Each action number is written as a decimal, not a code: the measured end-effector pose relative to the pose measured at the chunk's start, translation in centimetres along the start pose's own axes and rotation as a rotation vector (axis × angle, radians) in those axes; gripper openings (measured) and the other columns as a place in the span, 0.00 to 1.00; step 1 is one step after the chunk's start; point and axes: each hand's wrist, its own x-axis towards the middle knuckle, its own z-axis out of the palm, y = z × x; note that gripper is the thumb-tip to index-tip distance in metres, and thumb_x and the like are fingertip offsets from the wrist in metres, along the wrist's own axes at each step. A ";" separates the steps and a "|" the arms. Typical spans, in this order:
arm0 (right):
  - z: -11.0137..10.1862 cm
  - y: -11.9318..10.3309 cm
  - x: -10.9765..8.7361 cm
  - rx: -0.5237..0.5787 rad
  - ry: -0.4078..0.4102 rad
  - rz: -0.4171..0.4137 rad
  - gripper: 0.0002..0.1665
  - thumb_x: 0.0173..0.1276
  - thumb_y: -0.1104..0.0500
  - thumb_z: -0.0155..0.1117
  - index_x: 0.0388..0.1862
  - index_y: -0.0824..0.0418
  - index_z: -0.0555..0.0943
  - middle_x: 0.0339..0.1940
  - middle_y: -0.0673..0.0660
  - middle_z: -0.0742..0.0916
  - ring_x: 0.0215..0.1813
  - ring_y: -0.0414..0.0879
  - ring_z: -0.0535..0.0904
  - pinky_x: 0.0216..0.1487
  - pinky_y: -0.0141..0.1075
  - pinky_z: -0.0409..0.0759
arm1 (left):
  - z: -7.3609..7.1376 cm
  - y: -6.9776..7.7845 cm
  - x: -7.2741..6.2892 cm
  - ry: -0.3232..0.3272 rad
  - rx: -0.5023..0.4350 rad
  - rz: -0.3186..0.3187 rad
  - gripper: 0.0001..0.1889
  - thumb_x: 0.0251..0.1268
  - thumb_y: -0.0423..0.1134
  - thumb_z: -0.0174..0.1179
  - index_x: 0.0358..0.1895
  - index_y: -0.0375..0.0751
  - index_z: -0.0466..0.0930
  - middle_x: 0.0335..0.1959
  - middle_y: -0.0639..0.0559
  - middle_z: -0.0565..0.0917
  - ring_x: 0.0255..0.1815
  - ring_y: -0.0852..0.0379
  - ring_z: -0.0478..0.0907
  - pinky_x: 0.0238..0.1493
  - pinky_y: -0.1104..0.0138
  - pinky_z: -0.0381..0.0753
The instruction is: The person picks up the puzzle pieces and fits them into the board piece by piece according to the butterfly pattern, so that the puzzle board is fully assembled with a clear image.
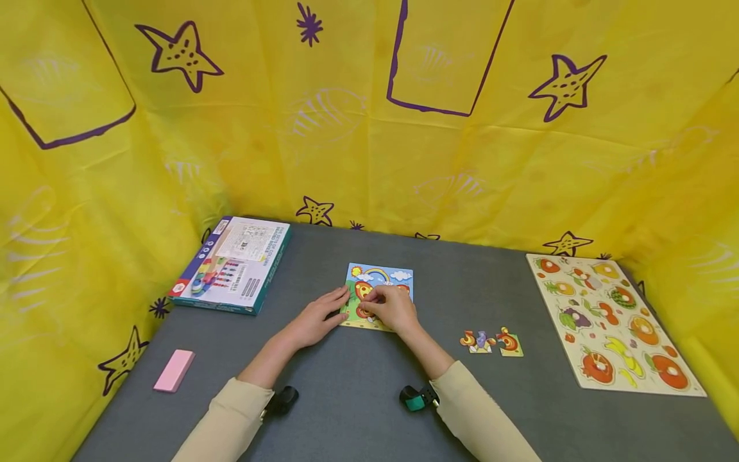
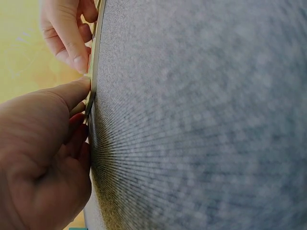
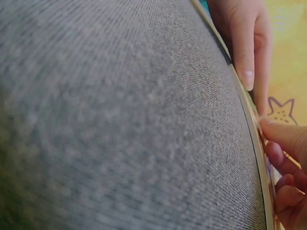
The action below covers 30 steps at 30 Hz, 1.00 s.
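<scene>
A small picture puzzle with a rainbow, clouds and a cartoon animal lies flat at the middle of the table. My left hand rests at its left edge, fingers mostly straight, thumb near the lower left corner. Over the picture, my right hand has thumb and forefinger brought together in a pinch on a puzzle piece, mostly covered by the fingers. Both wrist views see the puzzle edge-on, with the left hand and right hand at its rim. Two loose puzzle pieces lie to the right.
A boxed toy set lies at the back left, with a pink block nearer the front. On the right is a wooden fruit board. Yellow cloth hangs around the back and sides of the grey table.
</scene>
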 end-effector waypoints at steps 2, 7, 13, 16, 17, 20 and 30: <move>0.0 -0.1 0.0 -0.002 -0.004 0.007 0.08 0.57 0.51 0.76 0.25 0.52 0.86 0.23 0.43 0.84 0.25 0.36 0.74 0.26 0.32 0.70 | 0.0 0.0 0.0 0.001 -0.005 -0.002 0.28 0.73 0.37 0.54 0.71 0.29 0.62 0.74 0.37 0.60 0.74 0.38 0.55 0.68 0.44 0.58; -0.1 -0.2 0.0 -0.015 -0.017 0.032 0.09 0.57 0.49 0.76 0.26 0.51 0.85 0.23 0.43 0.83 0.26 0.36 0.74 0.27 0.32 0.70 | -0.1 0.1 0.1 0.003 -0.008 -0.002 0.28 0.73 0.37 0.55 0.71 0.29 0.62 0.74 0.37 0.60 0.74 0.38 0.55 0.68 0.45 0.58; -0.1 -0.4 0.1 -0.028 -0.048 0.084 0.10 0.58 0.48 0.75 0.28 0.51 0.84 0.24 0.43 0.81 0.27 0.37 0.74 0.29 0.34 0.70 | -0.1 0.1 0.1 0.013 -0.015 0.001 0.28 0.73 0.36 0.55 0.70 0.27 0.62 0.73 0.36 0.61 0.74 0.37 0.55 0.68 0.44 0.59; -0.1 -0.5 0.2 -0.034 -0.055 0.091 0.10 0.58 0.48 0.75 0.28 0.51 0.84 0.23 0.44 0.80 0.27 0.38 0.73 0.28 0.34 0.69 | -0.1 0.1 0.0 0.015 -0.018 -0.004 0.27 0.73 0.36 0.55 0.70 0.28 0.63 0.73 0.36 0.61 0.74 0.37 0.56 0.67 0.43 0.59; -0.1 -0.5 0.2 -0.035 -0.057 0.096 0.11 0.58 0.48 0.75 0.28 0.50 0.83 0.23 0.44 0.80 0.27 0.38 0.73 0.28 0.34 0.69 | -0.1 0.0 0.0 0.016 -0.017 -0.003 0.27 0.73 0.36 0.55 0.70 0.28 0.63 0.73 0.36 0.61 0.74 0.37 0.56 0.67 0.43 0.59; 0.0 -0.4 0.3 -0.047 -0.057 0.095 0.11 0.58 0.48 0.75 0.27 0.50 0.83 0.23 0.44 0.79 0.26 0.38 0.72 0.27 0.34 0.68 | 0.0 0.0 0.0 0.021 -0.017 0.001 0.27 0.73 0.36 0.55 0.70 0.27 0.63 0.73 0.36 0.61 0.74 0.38 0.56 0.67 0.43 0.59; 0.0 -0.6 0.6 -0.078 -0.068 0.127 0.12 0.58 0.46 0.75 0.27 0.49 0.82 0.22 0.44 0.78 0.25 0.39 0.71 0.24 0.34 0.64 | 0.1 -0.3 0.0 0.026 -0.024 0.017 0.27 0.73 0.36 0.55 0.70 0.27 0.63 0.73 0.35 0.62 0.73 0.37 0.56 0.67 0.43 0.59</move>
